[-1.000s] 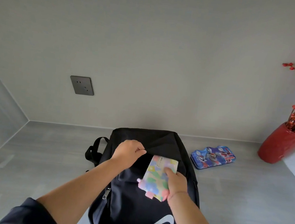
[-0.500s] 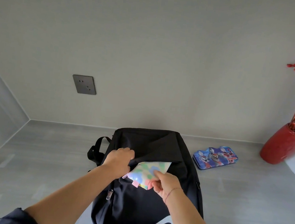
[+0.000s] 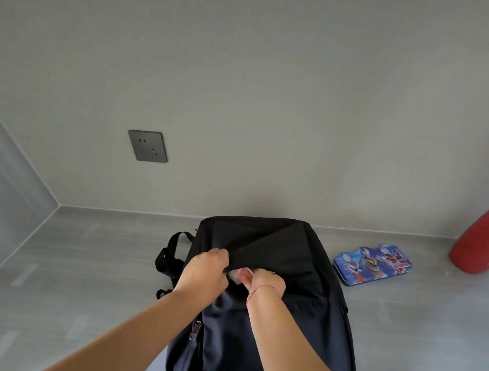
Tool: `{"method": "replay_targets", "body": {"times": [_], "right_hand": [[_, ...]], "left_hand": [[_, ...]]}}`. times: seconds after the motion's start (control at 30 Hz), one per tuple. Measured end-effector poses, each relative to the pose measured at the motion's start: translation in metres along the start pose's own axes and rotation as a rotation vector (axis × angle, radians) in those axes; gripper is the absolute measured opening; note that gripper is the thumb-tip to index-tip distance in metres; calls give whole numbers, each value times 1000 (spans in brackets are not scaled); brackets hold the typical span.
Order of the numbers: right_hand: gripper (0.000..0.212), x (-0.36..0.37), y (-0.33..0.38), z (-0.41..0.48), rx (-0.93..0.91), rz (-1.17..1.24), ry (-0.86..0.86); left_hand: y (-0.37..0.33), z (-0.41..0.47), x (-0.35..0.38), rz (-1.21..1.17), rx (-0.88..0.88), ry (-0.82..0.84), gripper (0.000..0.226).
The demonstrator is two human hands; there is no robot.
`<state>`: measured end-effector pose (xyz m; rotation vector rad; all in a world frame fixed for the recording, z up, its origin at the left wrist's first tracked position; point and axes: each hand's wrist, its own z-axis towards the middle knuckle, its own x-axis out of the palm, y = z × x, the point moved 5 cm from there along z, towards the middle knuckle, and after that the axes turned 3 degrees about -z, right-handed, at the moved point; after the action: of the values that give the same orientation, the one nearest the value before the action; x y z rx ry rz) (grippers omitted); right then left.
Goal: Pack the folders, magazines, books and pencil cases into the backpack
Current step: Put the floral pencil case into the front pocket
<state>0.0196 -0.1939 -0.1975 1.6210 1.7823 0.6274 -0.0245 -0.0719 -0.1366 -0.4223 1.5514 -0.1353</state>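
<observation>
1. The left hand (image 3: 206, 272) pinches the flap of the backpack (image 3: 268, 310), lifting the opening wide.
2. The right hand (image 3: 265, 282) grips a pastel pencil case (image 3: 236, 274), almost buried inside; push it flat and deep.
3. Right of that hand, well apart, the blue pencil tin (image 3: 373, 264) waits on the bench (image 3: 73, 288).

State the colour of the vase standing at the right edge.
Glossy red vase, holding red-berried twigs; seen in the head view, the only one.
</observation>
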Motion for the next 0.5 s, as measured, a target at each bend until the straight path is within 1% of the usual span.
{"method": "replay_targets", "body": {"times": [0.03,0.07,0.1,0.13,0.2,0.27,0.37,0.43,0.5], "right_hand": [[38,13,-3,0,120,343,127],[39,22,-1,-3,146,604,245],[42,25,-1,-6,168,765,317],[43,23,-2,-10,196,864,377],[41,13,-4,-17,205,891,477],[38,-3,-6,-20,220,890,471],[39,-7,-2,-25,243,998,498],[43,4,7,-23,201,1053,534],[46,13,16,-17,132,1016,544]], "left_hand": [[1,1,-1,-5,-2,4,19],[4,2,-2,-15,-6,10,20],[8,3,-3,-28,-13,14,21],[11,4,-3,-40,-20,12,21],[12,5,-3,-50,-15,2,20],[7,4,1,-53,7,-5,19],[6,2,5,-48,15,7,21],[6,4,4,-63,25,20,22],[2,6,2,-64,51,33,21]]}}
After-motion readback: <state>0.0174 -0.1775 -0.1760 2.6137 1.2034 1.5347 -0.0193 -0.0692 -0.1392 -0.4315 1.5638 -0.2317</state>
